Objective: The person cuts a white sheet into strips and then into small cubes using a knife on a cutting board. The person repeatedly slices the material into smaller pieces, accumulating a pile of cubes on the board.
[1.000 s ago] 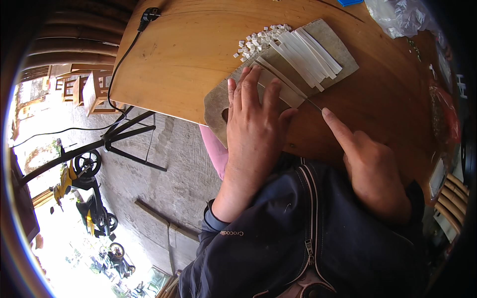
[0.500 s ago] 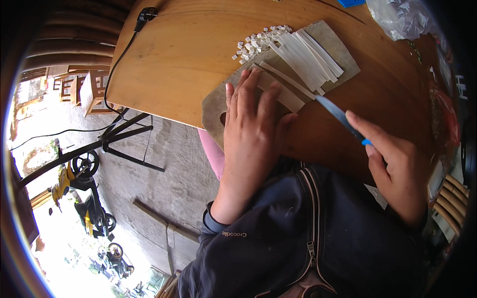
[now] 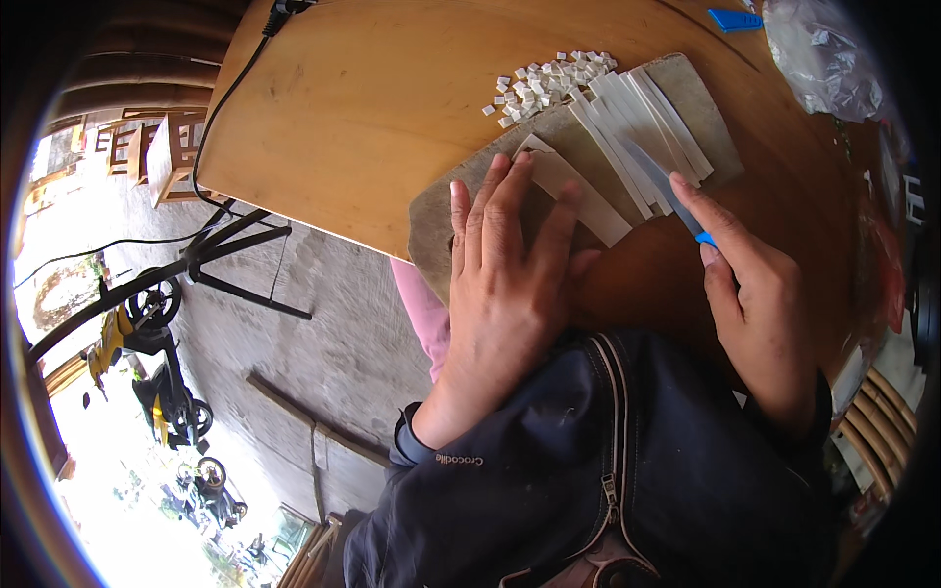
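Observation:
My left hand (image 3: 515,260) lies flat with its fingers spread, the fingertips on a flat white piece (image 3: 588,208) that rests on a grey-brown cutting board (image 3: 431,216). In my right hand (image 3: 760,289) is a knife (image 3: 659,179) with a blue handle, the index finger stretched along it. Its blade lies along the near edge of a row of long white strips (image 3: 637,118) on the board. Whether the blade touches them, I cannot tell. A heap of small white cubes (image 3: 549,86) sits just beyond the board's far edge, on the table.
The wooden table (image 3: 333,127) ends at an edge left of the board. A black plug cable (image 3: 235,108) hangs over its left side. Clear plastic bags (image 3: 823,59) and a blue object (image 3: 735,20) are at the far right. Black stand legs (image 3: 240,250) rise beside the table.
The knife has moved away from the flat white piece to the row of strips. The narrow strip that lay beside the piece is now against that row. My left hand stays on the piece.

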Available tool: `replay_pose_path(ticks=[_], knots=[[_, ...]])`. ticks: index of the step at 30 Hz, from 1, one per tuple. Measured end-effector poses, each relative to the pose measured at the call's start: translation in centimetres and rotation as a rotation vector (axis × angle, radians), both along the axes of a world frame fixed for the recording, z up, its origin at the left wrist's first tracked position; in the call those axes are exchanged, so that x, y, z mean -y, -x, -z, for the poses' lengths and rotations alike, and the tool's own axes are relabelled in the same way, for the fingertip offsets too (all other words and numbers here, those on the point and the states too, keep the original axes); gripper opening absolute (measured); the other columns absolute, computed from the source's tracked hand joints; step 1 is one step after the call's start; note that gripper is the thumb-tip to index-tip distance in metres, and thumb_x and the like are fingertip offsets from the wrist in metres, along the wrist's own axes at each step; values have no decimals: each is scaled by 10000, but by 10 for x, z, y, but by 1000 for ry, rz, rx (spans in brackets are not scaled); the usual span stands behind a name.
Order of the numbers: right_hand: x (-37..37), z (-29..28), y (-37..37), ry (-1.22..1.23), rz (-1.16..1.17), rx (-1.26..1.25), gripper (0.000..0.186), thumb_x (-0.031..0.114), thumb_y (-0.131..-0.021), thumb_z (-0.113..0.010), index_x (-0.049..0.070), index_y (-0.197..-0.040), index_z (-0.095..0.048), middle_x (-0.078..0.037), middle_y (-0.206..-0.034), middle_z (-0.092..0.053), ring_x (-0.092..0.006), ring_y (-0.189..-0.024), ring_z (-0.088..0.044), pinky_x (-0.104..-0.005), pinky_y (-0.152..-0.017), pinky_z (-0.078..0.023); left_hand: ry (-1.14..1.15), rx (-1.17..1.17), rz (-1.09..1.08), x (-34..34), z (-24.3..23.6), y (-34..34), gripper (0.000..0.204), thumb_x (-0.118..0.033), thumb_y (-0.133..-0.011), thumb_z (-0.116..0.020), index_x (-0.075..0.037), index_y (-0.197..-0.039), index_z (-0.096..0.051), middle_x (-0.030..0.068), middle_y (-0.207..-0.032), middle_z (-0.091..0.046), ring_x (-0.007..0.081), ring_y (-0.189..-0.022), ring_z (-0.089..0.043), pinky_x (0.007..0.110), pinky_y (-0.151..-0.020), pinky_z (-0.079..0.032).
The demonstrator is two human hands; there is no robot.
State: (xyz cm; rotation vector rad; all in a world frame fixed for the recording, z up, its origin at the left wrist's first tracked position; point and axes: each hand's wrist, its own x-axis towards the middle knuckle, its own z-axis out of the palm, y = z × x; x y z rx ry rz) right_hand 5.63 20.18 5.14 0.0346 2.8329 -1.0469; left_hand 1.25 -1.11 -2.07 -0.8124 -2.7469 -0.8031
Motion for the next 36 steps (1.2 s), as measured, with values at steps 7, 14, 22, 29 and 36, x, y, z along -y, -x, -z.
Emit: replay_pose_path(ticks=[7,14,22,29,36], knots=[[20,2,15,8,-89,-1,560,-141,-915,-548,49,-1441,-585,-199,-1327,-668,-355,-1155,-690,-378,-928,-561,-3,26,4,2,2,2,523,-282,-874,-755,-103,-1352,-643,207,-1463,-482,392,-1411,-472,630,-1168,-356],[32,3,23,-86,-141,38,585,-119,-920,-554,110,-1457,-588,-227,-1199,-693,-354,-925,-717,-410,-825,-572,-54,32,-3,3,5,4,550,-280,-816,-809,-141,-1326,-657,176,-1458,-496,398,-1406,-483,641,-1157,-361],[34,5,24,-121,-149,23,588,-120,-922,-545,107,-1463,-581,-225,-1170,-697,-358,-895,-704,-418,-813,-569,-59,61,6,3,3,4,586,-260,-785,-833,-158,-1334,-656,170,-1486,-489,399,-1425,-462,654,-1161,-346],[28,8,25,-128,-98,-27,592,-142,-916,-531,90,-1459,-580,-222,-1224,-688,-364,-948,-712,-413,-833,-562,-23,44,40,5,3,5,577,-270,-829,-797,-123,-1363,-633,191,-1499,-468,392,-1428,-449,638,-1176,-336],[24,8,21,-68,-88,-55,581,-155,-919,-529,68,-1453,-580,-214,-1293,-674,-372,-1054,-713,-395,-867,-564,-11,9,35,4,5,2,574,-265,-840,-785,-83,-1361,-624,194,-1491,-476,384,-1421,-453,632,-1175,-341]])
